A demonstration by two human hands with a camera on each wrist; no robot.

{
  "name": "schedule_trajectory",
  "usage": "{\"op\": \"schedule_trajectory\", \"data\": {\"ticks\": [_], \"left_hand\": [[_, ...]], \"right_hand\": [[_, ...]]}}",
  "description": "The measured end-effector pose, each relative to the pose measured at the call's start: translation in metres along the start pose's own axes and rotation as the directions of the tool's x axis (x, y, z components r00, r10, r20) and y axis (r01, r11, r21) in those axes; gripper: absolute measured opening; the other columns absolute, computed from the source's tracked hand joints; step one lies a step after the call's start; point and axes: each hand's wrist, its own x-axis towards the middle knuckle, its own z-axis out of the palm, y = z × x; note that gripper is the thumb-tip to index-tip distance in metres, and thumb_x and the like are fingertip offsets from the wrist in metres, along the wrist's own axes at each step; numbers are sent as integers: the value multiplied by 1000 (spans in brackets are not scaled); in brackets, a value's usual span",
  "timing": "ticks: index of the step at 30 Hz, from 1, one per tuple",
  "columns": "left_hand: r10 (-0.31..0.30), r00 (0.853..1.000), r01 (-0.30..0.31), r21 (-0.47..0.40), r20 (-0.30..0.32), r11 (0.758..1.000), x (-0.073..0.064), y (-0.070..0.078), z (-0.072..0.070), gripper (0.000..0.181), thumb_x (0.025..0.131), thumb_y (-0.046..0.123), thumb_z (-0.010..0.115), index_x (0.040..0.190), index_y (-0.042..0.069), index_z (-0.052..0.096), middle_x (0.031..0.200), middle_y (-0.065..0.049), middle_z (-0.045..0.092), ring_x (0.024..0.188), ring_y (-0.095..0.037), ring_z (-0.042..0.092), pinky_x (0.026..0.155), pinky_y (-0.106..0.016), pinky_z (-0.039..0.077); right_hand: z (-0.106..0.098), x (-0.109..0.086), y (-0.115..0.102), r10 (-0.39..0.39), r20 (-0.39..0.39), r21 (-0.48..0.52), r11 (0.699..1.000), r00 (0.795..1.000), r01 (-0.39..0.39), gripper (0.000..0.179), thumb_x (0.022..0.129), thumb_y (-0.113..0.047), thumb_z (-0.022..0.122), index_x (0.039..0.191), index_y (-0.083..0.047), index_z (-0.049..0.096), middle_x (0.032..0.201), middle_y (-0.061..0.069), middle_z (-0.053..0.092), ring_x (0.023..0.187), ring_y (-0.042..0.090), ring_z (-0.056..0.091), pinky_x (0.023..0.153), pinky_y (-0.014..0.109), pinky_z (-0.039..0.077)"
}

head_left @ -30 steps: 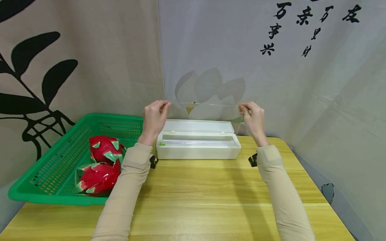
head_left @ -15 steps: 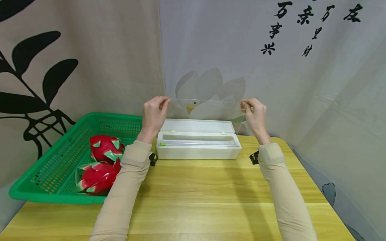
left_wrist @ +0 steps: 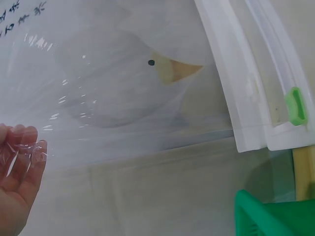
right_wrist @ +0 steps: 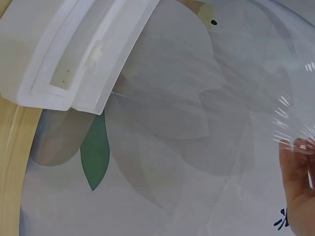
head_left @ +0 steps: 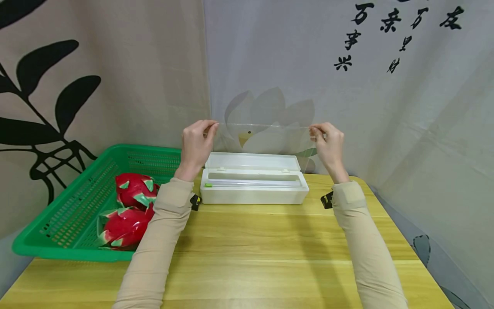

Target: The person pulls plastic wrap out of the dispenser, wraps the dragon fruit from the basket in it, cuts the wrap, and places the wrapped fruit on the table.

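A thin clear sheet of cling film (head_left: 266, 139) stretches upright between my two hands behind a white cling film dispenser (head_left: 252, 196). My left hand (head_left: 197, 143) pinches one upper corner between thumb and fingers; the film wrinkles there in the left wrist view. At the other corner, my right hand (head_left: 329, 143) pinches the film, with bright creases (right_wrist: 282, 118) running from the fingertips. The sheet runs down to the dispenser, whose white lid (head_left: 252, 161) stands raised at the back. A green slide cutter (left_wrist: 296, 105) sits at the left end of its cutting track.
Left of the dispenser stands a green plastic basket (head_left: 38, 252) holding two red dragon fruits (head_left: 135, 188), one nearer the front looking wrapped in film. Everything rests on a wooden table (head_left: 258, 257). A printed cloth backdrop (head_left: 154, 86) hangs close behind.
Both hands have risen and drawn slightly apart, pulling the cling film higher above the dispenser. Dispenser, basket and fruits stay in place.
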Motion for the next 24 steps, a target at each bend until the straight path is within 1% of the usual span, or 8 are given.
{"op": "schedule_trajectory", "data": {"ticks": [8,15,24], "left_hand": [[3,1000,-3,-6,-1,1000,4,5,-2,24,94,15,58,95,-4,71,89,-19,72,78,-29,67,71,-38,57],[31,999,-31,2,-23,1000,8,10,-4,23,94,14,59,94,-5,72,87,-19,72,76,-30,68,72,-38,57],[58,997,-58,10,-43,998,11,20,-10,23,94,14,59,93,-5,71,86,-20,71,74,-30,67,69,-38,56]], "right_hand": [[-3,4,-3,-5,0,-10,1000,1000,5,17,92,-1,57,93,10,69,85,23,66,69,-4,55,62,6,50],[-5,8,-9,5,-20,29,1000,1000,-4,14,91,3,57,91,12,69,84,25,66,67,-5,56,61,6,50],[-9,11,-17,-18,-47,51,998,999,20,16,91,1,57,91,11,70,84,24,66,69,-3,57,63,6,50]]}}
